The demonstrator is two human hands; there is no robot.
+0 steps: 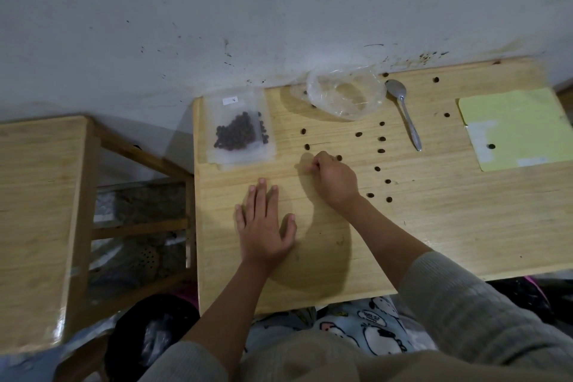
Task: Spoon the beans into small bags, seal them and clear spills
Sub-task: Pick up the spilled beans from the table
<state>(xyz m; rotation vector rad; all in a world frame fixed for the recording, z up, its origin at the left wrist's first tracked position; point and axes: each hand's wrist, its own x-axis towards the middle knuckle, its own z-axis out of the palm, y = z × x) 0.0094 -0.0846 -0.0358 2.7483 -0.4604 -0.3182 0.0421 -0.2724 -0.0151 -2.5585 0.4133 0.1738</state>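
Observation:
Several dark beans (381, 151) lie scattered over the middle and right of the wooden table (434, 226). A small clear zip bag (238, 130) holding a heap of beans lies flat at the table's back left, on top of other small bags. An empty crumpled clear plastic bag (344, 93) sits at the back, with a metal spoon (406, 112) to its right. My right hand (331, 180) rests on the table with its fingers curled together near a bean (339, 158); whether it holds beans is hidden. My left hand (263, 223) lies flat, palm down, fingers apart.
A pale yellow sheet (521, 121) lies at the right edge with one bean on it. A second wooden table (40, 211) stands to the left across a gap. The grey wall (279, 9) runs right behind the table.

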